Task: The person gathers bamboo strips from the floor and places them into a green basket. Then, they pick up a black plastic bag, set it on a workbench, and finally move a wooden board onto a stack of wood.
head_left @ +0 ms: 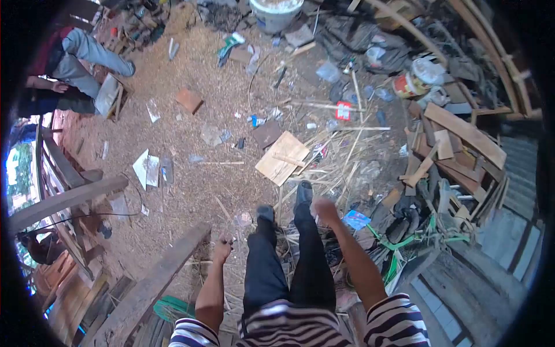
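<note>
My left hand (223, 250) hangs beside my left leg with its fingers curled. Whether anything small is in it does not show. My right hand (326, 212) is closed near my right foot, and a pale speck shows at its fingers, too small to name. Just beyond my dark shoes (303, 194) lies a light square wooden board (283, 158), with a short stick (288, 159) across it. Thin split strips (341, 151) are scattered to its right. A blue printed packet (356, 220) lies right of my right hand.
Wooden beams (167, 272) slant in from the left. Wood offcuts (445, 147) are heaped at right near a green plastic frame (399, 243). A white bucket (276, 14) stands at the back. Another person's leg (95, 52) and hand (59, 87) show at upper left.
</note>
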The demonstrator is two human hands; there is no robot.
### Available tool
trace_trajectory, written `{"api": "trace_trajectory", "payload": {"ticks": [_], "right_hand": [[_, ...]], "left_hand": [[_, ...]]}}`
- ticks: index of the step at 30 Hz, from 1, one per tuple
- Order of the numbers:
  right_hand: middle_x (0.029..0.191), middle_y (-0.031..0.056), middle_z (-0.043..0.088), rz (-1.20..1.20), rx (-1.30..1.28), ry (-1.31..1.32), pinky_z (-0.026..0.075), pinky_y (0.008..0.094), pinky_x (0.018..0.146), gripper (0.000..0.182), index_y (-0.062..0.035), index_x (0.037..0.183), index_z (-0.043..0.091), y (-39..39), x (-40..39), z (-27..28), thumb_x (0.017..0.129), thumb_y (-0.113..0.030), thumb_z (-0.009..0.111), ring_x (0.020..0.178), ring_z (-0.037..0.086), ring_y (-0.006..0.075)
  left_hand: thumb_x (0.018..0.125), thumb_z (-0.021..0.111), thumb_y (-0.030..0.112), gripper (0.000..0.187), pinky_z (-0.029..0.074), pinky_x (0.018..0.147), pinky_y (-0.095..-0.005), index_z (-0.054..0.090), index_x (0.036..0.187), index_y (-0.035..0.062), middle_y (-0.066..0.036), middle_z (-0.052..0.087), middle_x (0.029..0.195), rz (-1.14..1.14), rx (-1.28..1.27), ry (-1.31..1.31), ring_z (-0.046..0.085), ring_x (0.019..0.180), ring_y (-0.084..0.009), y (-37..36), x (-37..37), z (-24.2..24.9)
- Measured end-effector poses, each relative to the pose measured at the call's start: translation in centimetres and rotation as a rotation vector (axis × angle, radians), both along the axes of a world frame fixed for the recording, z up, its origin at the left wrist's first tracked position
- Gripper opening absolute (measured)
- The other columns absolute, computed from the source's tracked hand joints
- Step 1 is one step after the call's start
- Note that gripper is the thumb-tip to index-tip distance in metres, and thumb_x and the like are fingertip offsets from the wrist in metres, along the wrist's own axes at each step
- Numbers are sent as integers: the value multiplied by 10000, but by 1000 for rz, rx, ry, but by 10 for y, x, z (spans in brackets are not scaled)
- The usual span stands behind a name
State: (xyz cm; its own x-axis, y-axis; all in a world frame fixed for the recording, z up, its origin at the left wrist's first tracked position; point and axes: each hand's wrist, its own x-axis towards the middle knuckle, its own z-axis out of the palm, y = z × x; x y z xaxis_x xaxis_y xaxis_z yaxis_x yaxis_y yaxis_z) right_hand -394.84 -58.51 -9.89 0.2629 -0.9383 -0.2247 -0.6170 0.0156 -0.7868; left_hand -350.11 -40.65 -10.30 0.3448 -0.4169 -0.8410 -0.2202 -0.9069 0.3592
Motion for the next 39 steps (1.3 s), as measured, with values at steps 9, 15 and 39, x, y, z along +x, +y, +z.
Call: {"api": "trace_trajectory", "payload": {"ticks": [9, 15, 39], "right_hand": [[993, 253, 594, 14, 465, 508, 456, 472, 828, 278, -18, 1025, 564, -117, -2, -260, 819, -190, 492, 947, 567, 426], [1119, 286, 524, 49, 299, 239, 400, 456, 917, 466, 32, 1174, 474, -197, 43, -360, 840, -288, 527, 1080, 494, 421], [1077, 192, 485, 223, 94, 492, 483, 454, 781, 473, -13, 1131, 422, -103, 104, -354, 746, -156, 658, 1000, 535, 342]], "left_hand": [[906, 479, 430, 592, 386, 956, -382, 470, 1232, -64, -265, 542, 1186, -183, -18, 71, 519, 1125, -346, -166, -87, -231], [981, 256, 446, 573, 316, 1017, -346, 430, 1299, 3, -121, 486, 1305, 615, -179, 488, 476, 1160, -226, -238, -123, -347], [914, 371, 581, 642, 419, 551, -241, 585, 922, -24, -19, 522, 623, 365, -285, 317, 507, 596, -111, -252, -95, -377]]}}
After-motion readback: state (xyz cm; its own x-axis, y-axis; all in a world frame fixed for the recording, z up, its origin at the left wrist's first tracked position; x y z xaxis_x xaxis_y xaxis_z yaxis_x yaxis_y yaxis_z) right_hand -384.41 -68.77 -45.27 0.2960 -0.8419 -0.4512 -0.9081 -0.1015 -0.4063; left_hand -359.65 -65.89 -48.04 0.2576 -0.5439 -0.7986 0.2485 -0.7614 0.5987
